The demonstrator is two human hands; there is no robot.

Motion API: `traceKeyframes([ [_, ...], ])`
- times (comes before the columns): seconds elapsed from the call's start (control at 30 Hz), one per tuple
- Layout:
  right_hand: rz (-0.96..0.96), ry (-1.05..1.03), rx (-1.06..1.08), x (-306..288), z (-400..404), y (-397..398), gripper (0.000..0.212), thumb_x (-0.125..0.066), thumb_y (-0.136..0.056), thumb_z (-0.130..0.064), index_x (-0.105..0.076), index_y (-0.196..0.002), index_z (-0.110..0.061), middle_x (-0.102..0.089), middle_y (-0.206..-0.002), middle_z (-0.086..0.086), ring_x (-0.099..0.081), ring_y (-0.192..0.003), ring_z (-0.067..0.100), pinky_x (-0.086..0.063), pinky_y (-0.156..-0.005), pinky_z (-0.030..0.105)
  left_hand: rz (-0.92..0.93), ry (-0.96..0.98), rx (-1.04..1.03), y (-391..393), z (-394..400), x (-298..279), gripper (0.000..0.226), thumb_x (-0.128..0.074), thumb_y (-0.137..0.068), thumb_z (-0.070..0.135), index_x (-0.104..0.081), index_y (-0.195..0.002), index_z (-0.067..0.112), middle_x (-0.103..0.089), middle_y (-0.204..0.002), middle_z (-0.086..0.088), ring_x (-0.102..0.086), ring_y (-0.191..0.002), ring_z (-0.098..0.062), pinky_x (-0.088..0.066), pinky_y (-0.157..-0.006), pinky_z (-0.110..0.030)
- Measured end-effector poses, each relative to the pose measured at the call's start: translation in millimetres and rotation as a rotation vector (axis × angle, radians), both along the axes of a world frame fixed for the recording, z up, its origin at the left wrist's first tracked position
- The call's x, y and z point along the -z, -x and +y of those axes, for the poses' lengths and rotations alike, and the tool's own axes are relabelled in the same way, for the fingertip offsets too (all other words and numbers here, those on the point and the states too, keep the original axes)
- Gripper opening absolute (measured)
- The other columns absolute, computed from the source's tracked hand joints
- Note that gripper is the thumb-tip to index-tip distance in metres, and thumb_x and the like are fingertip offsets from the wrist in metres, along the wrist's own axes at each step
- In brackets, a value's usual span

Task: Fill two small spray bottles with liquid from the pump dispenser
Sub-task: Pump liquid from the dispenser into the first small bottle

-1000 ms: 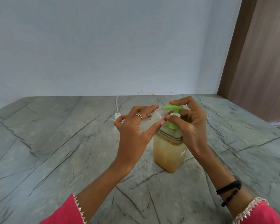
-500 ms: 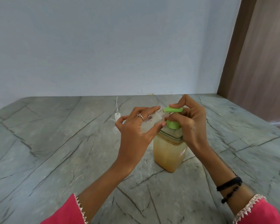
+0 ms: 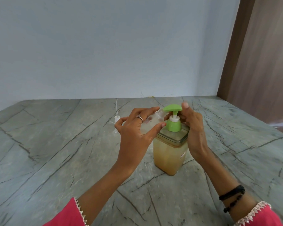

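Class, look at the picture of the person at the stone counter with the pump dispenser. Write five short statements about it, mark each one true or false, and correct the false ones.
1. The clear square pump dispenser holds a yellowish-brown liquid. True.
2. The dispenser's pump head is red. False: it is green.
3. The left hand holds a small clear plastic spray bottle up at the pump's spout. True.
4. The right hand rests flat on the grey veined stone counter, away from the dispenser. False: it is raised at the pump, fingers behind the pump's neck.
5. A white sprayer top with its thin dip tube stands on the counter to the left of the hands. True.
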State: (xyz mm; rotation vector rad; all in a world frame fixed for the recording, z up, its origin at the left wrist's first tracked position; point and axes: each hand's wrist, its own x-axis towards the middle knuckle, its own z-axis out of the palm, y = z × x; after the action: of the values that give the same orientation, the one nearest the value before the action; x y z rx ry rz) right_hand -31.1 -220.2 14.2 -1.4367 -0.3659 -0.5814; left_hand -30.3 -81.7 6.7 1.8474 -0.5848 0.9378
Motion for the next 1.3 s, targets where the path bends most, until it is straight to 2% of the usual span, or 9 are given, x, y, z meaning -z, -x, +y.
traceKeyframes([
  [0.1,0.158,0.046,-0.008,-10,2,3,0.052,-0.051,-0.086,-0.052,-0.068,-0.068,-0.007,-0.069,-0.060,-0.003,-0.065,-0.061,0.002,-0.045,-0.064,0.006,0.002,-0.003,-0.009,0,0,-1,0.044,-0.061,-0.074,0.052,-0.051,-0.115,0.041,-0.063,-0.099,0.012,-0.062,-0.087,0.003,-0.041,-0.088,-0.057],
  [0.27,0.322,0.151,-0.121,-21,-6,2,0.033,-0.052,-0.081,-0.045,-0.064,-0.067,-0.017,-0.068,-0.067,-0.003,-0.062,-0.065,0.004,-0.046,-0.072,0.021,0.008,-0.010,0.002,0,1,-1,0.044,-0.061,-0.074,0.051,-0.052,-0.115,0.041,-0.061,-0.099,0.013,-0.062,-0.088,0.003,-0.039,-0.089,-0.057],
  [0.43,0.342,0.137,-0.208,-26,-11,-5,0.021,-0.058,-0.087,-0.033,-0.059,-0.070,-0.021,-0.066,-0.065,0.000,-0.059,-0.063,0.009,-0.047,-0.067,0.025,0.003,-0.025,-0.014,1,2,1,0.035,-0.062,-0.074,0.049,-0.059,-0.108,0.041,-0.061,-0.102,0.015,-0.062,-0.088,0.003,-0.035,-0.093,-0.053],
  [0.67,0.252,0.115,-0.213,-22,-12,-11,0.015,-0.054,-0.091,-0.014,-0.056,-0.078,-0.019,-0.062,-0.060,-0.002,-0.060,-0.061,0.010,-0.048,-0.067,0.024,0.015,-0.032,-0.011,-2,4,3,0.038,-0.064,-0.074,0.049,-0.058,-0.110,0.043,-0.060,-0.099,0.017,-0.061,-0.086,0.004,-0.038,-0.089,-0.056],
  [0.83,0.122,0.143,-0.183,-16,-10,-2,0.008,-0.047,-0.096,-0.021,-0.055,-0.096,-0.021,-0.064,-0.064,-0.009,-0.062,-0.063,0.001,-0.049,-0.063,0.015,0.019,-0.025,0.000,-1,3,3,0.036,-0.064,-0.073,0.048,-0.059,-0.108,0.040,-0.062,-0.099,0.014,-0.061,-0.087,0.003,-0.038,-0.090,-0.056],
  [1.0,-0.074,0.197,-0.114,-7,-5,6,0.022,-0.041,-0.089,-0.028,-0.052,-0.104,-0.017,-0.067,-0.077,-0.018,-0.061,-0.072,-0.007,-0.046,-0.065,0.008,0.024,-0.009,0.003,2,1,0,0.035,-0.062,-0.073,0.050,-0.059,-0.107,0.041,-0.063,-0.099,0.013,-0.063,-0.086,0.001,-0.037,-0.091,-0.056],
  [1.1,-0.104,0.209,-0.138,-1,-10,4,0.018,-0.045,-0.091,-0.021,-0.054,-0.106,-0.020,-0.070,-0.081,-0.012,-0.065,-0.076,-0.001,-0.048,-0.069,0.011,0.026,-0.009,0.000,3,1,-1,0.036,-0.061,-0.073,0.051,-0.059,-0.107,0.040,-0.061,-0.100,0.015,-0.061,-0.088,0.002,-0.034,-0.094,-0.054],
  [1.2,-0.127,0.177,-0.140,6,-11,1,0.018,-0.063,-0.090,-0.017,-0.059,-0.105,-0.026,-0.071,-0.083,-0.003,-0.068,-0.078,0.009,-0.051,-0.070,0.019,0.016,-0.007,-0.001,3,1,-1,0.034,-0.061,-0.073,0.050,-0.060,-0.106,0.041,-0.062,-0.100,0.014,-0.062,-0.088,0.002,-0.036,-0.091,-0.057],
  [1.3,-0.164,0.099,-0.122,6,-6,0,0.017,-0.059,-0.087,-0.016,-0.063,-0.099,-0.026,-0.071,-0.079,-0.002,-0.067,-0.076,0.011,-0.052,-0.069,0.020,0.006,-0.011,0.004,2,1,-1,0.040,-0.061,-0.074,0.051,-0.056,-0.112,0.040,-0.062,-0.099,0.014,-0.062,-0.088,0.003,-0.040,-0.088,-0.058],
])
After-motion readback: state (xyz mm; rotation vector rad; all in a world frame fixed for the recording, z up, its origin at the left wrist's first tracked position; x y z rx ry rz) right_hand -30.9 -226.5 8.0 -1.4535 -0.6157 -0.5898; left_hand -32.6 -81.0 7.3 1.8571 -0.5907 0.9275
